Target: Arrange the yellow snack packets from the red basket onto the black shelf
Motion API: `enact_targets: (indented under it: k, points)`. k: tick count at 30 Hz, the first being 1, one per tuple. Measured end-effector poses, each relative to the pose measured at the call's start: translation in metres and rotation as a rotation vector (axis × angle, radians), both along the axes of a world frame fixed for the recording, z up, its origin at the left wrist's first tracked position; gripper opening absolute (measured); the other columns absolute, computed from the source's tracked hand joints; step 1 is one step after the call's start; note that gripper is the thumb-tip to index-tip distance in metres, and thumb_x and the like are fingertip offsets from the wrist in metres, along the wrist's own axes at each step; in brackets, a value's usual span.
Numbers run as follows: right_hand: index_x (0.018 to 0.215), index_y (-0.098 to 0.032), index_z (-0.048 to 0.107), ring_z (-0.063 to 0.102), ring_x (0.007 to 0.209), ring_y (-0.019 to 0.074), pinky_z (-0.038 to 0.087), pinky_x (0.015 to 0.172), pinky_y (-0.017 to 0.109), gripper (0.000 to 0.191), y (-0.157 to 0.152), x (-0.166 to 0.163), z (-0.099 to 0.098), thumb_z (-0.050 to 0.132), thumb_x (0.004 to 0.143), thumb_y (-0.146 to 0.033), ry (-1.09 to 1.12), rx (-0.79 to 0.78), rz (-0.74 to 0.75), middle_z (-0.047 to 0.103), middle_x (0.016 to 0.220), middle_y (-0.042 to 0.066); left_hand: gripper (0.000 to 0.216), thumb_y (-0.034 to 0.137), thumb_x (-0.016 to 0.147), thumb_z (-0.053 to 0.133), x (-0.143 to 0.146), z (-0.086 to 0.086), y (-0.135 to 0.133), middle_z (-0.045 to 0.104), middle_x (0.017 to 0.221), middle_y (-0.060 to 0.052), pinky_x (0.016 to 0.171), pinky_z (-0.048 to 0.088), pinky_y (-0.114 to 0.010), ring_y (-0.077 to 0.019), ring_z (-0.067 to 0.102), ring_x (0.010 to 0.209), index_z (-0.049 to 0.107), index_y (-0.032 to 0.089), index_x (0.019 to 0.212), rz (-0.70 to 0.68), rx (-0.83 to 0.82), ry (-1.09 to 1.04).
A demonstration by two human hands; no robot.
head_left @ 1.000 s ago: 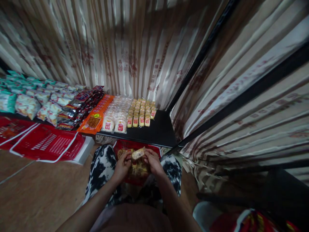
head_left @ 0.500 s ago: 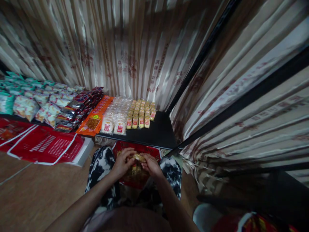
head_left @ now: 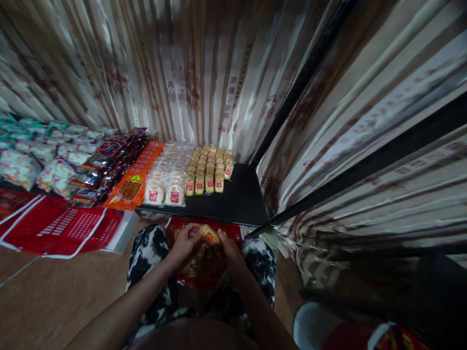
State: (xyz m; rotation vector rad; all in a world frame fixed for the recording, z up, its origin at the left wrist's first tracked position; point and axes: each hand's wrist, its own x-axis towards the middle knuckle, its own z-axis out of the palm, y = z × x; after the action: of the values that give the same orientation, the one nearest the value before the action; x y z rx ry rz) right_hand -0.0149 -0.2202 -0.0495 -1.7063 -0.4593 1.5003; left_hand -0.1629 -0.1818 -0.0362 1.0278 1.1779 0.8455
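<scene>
Curtain (head_left: 204,73): hangs behind the table (head_left: 237,197). Red bag (head_left: 231,227): lies below the table's front edge, between the knees (head_left: 149,253) — probably so its contents stay within reach. Yellow rows (head_left: 209,170): stand on the table, front labels outward, likely for legibility. Left hand (head_left: 185,243): pinches one end of the pack; right hand (head_left: 230,250): pinches the other, fingers partly hidden. Pack (head_left: 210,235): in front of the table, over the bag — the two-ended grip probably steadies it.
</scene>
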Motion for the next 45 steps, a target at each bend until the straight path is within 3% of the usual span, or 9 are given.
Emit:
enact_targets:
  k: [7,14,19,23,26,33,39,42,45]
  points:
    - [0.043,-0.018,0.043,0.027,0.03,0.0039,0.016,0.033,0.018,0.056,0.013,0.019,0.016,0.048,0.069,-0.068,0.016,0.112,-0.003,0.033,0.032,-0.007,0.03,0.034,0.06,0.072,0.01,0.012,0.005,0.066,0.07,-0.003,0.052,0.042,-0.018,-0.01,0.06,0.059,0.06,0.013,0.079,0.106,-0.254,-0.225]
    - [0.048,-0.019,0.041,0.019,0.034,0.0029,0.01,0.035,0.019,0.049,0.029,0.037,0.034,0.055,0.069,-0.061,0.132,0.329,0.009,0.027,0.037,-0.009,0.023,0.02,0.066,0.069,0.029,0.009,0.004,0.067,0.091,-0.002,0.077,0.051,-0.024,-0.0148,0.065,0.082,0.061,0.018,0.087,0.217,-0.412,-0.519]
    - [0.089,-0.021,0.059,0.032,0.039,0.0052,0.028,0.037,0.018,0.04,0.031,0.032,0.029,0.059,0.069,-0.055,0.197,0.406,-0.268,0.04,0.05,-0.008,0.029,0.005,0.07,0.061,0.053,0.009,0.005,0.067,0.093,-0.004,0.079,0.051,-0.021,-0.0121,0.066,0.079,0.056,0.017,0.096,0.333,-0.556,-0.696]
    - [0.092,-0.022,0.058,0.055,0.062,0.0116,0.046,0.058,0.022,0.036,0.028,0.027,0.021,0.061,0.07,-0.051,0.162,0.449,-0.296,0.059,0.073,-0.002,0.027,0.003,0.066,0.063,0.071,0.01,0.009,0.068,0.086,-0.005,0.078,0.052,-0.021,-0.0133,0.066,0.079,0.056,0.017,0.088,0.336,-0.525,-0.787]
    - [0.089,-0.022,0.057,0.058,0.077,0.0145,0.047,0.068,0.023,0.032,0.031,0.029,0.018,0.063,0.07,-0.047,0.043,0.475,-0.226,0.061,0.085,0.0,0.029,0.006,0.062,0.067,0.083,0.009,0.013,0.068,0.085,-0.003,0.077,0.051,-0.022,-0.014,0.065,0.08,0.056,0.018,0.086,0.278,-0.472,-0.792]
    - [0.088,-0.022,0.054,0.056,0.069,0.0143,0.046,0.063,0.023,0.029,0.052,0.041,0.023,0.061,0.071,-0.044,-0.094,0.465,-0.143,0.06,0.075,-0.001,0.032,0.019,0.053,0.077,0.107,0.002,0.024,0.068,0.083,-0.004,0.08,0.049,-0.026,-0.0177,0.064,0.084,0.058,0.016,0.08,0.213,-0.424,-0.68]
    - [0.08,-0.022,0.054,0.058,0.066,0.0145,0.046,0.059,0.023,0.026,0.065,0.054,0.032,0.064,0.066,-0.04,-0.113,0.481,-0.125,0.062,0.071,-0.002,0.04,0.027,0.052,0.079,0.115,-0.003,0.038,0.068,0.083,-0.005,0.066,0.049,-0.024,-0.0159,0.065,0.075,0.058,0.015,0.084,0.18,-0.349,-0.565]
    - [0.083,-0.021,0.055,0.06,0.071,0.0162,0.047,0.063,0.024,0.026,0.079,0.066,0.026,0.061,0.068,-0.041,-0.191,0.518,-0.113,0.064,0.075,0.0,0.049,0.027,0.049,0.08,0.117,-0.004,0.045,0.068,0.076,-0.004,0.061,0.049,-0.024,-0.015,0.064,0.066,0.057,0.015,0.09,0.179,-0.326,-0.463]
    - [0.095,-0.021,0.054,0.063,0.075,0.0162,0.049,0.07,0.027,0.033,0.101,0.081,0.015,0.062,0.067,-0.036,-0.286,0.53,-0.155,0.067,0.084,0.002,0.041,0.029,0.052,0.078,0.12,-0.003,0.051,0.066,0.072,-0.004,0.054,0.048,-0.023,-0.0145,0.063,0.058,0.058,0.015,0.086,0.208,-0.246,-0.327]
